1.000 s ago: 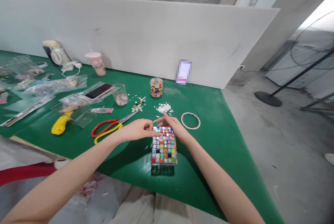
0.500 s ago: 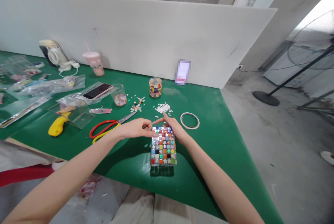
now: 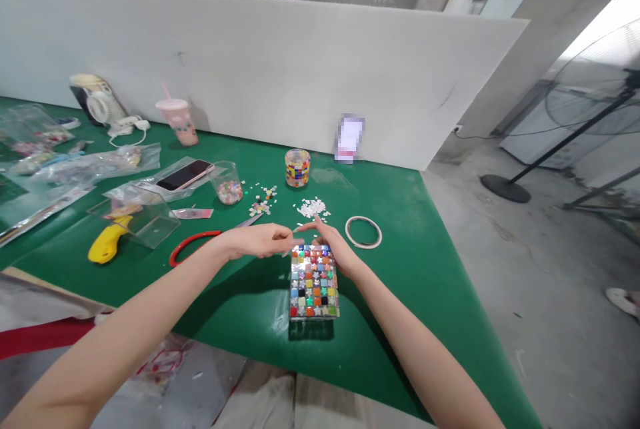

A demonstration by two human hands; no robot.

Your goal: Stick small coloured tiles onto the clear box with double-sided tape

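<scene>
While the right hand [image 3: 334,246] grips a mosaic piece [image 3: 314,287], a clear cup [image 3: 224,173] holds beads [image 3: 230,193] (left hand [image 3: 274,240] curled, its grip unclear).

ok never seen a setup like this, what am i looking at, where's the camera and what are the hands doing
There's no machine here: these are a person's own bare hands, seen from a camera worn on their head, looking forward and down. The right hand holds a tile-covered block near its far right corner. The left hand has its fingertips by the far edge; whether they pinch anything is unclear. On the green table lie white pieces, scissors and a white ring; a pink cup stands further back.
</scene>
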